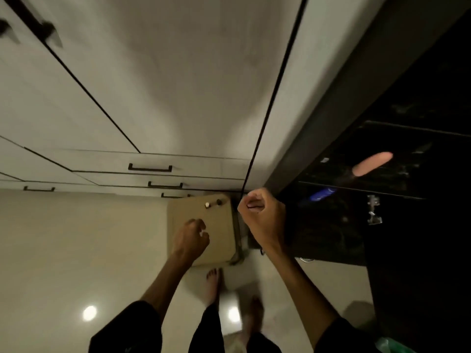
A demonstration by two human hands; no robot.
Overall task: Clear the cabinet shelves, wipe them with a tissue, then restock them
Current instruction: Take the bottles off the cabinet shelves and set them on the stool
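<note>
Reaching both arms forward, left hand (193, 234) pinching something small and white, right hand (262, 215) clenched, grasping nothing visible.

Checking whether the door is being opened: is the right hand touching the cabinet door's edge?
Cannot tell. In the head view the right hand overlaps the cabinet door's dark edge, fingers curled, but blur hides any contact.

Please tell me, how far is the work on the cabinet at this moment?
Early, it seems. Done: the cabinet is open, and two small items stand on the stool below, perhaps taken out. In hand: the left hand pinches something small and white; the right hand is curled at the door edge. Left: a pink object and a blue one remain on the shelves; wiping and restocking follow.
</note>
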